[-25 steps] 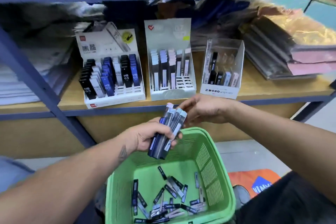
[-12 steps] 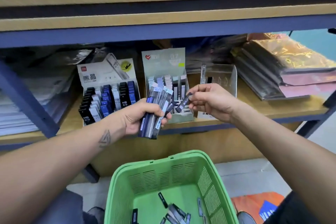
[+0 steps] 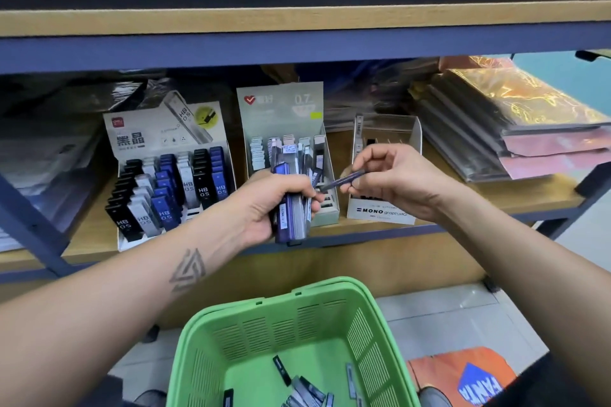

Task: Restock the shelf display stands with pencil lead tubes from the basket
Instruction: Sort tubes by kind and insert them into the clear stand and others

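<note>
Landmark: the grey 0.7 display stand (image 3: 287, 129), standing at mid-shelf on the wooden shelf (image 3: 496, 198).

Left hand (image 3: 267, 205): fingers curled tight round a bundle of pencil lead tubes (image 3: 292, 205), held roughly upright directly in front of the 0.7 display stand, hiding its lower front. Tubes in the bundle were dark blue and grey; count not legible.

Right hand (image 3: 393, 180): thumb and forefinger pinched on a single dark pencil lead tube (image 3: 344, 180), the other fingers loosely curled. The tube lay nearly level, its free end pointing at the bundle, just right of the 0.7 display stand's front corner. Whether its tip touched the bundle could not be told.

Left of the 0.7 display stand: a white HB 0.5 display stand (image 3: 172, 182), rows of black, white and blue tubes, mostly filled. Right of the 0.7 display stand: a clear MONO display stand (image 3: 383, 208), partly hidden behind the right hand; contents mostly not visible. Further right of that, a stack of wrapped foil sheets (image 3: 515, 119).

Below and in front of the 0.7 display stand: a green basket (image 3: 370, 334), with loose lead tubes (image 3: 307, 390) scattered on its floor, well apart from both hands. An orange bag (image 3: 463, 377) lay on the floor to the right of the basket.
</note>
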The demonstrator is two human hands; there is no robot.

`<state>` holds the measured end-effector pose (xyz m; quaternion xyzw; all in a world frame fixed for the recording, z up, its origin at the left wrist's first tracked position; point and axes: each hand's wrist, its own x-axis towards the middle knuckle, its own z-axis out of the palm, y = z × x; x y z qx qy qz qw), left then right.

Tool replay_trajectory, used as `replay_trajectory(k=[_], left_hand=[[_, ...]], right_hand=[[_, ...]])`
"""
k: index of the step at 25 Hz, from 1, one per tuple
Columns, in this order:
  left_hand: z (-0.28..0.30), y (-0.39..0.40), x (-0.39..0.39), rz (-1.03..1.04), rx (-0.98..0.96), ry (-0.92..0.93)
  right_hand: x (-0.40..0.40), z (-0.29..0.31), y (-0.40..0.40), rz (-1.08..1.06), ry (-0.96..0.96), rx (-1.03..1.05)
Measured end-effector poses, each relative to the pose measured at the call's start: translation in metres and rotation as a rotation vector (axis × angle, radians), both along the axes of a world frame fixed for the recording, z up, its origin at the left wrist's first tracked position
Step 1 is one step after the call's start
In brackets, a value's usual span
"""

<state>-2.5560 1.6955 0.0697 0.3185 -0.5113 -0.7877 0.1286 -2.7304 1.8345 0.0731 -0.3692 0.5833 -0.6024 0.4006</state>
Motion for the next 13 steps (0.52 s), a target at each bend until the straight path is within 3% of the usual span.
replay_trajectory(k=[9,13], left_hand=[[0.008,0.025,-0.013,0.017,-0.038,0.033],[0.014,0.030,-0.019,0.033,-0.046,0.037]], right_hand=[[-0.007,0.002,0.014,0.000,0.343,0.022],[-0.005,0.008,0.019,-0.052,0.659,0.047]])
